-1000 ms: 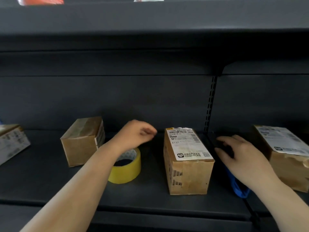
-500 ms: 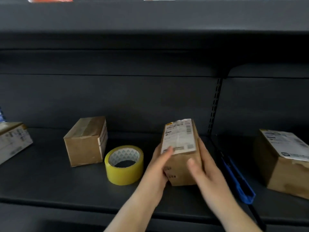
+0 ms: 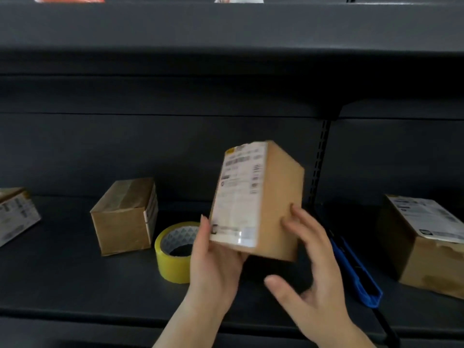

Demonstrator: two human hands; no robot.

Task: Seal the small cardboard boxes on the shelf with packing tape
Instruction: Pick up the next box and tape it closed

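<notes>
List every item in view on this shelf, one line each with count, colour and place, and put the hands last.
held cardboard box: one, brown with a white shipping label, lifted above the shelf, centre.
cardboard boxes on the shelf: three, brown; one left of the tape, one labelled at the far left edge, one labelled at the right.
packing tape roll: one, yellow, lying flat on the shelf, partly behind the left hand.
blue tool: one, on the shelf right of centre; type unclear.
shelf: one, dark grey.
left hand: grips the held box's lower left.
right hand: fingers open against the box's right face.
</notes>
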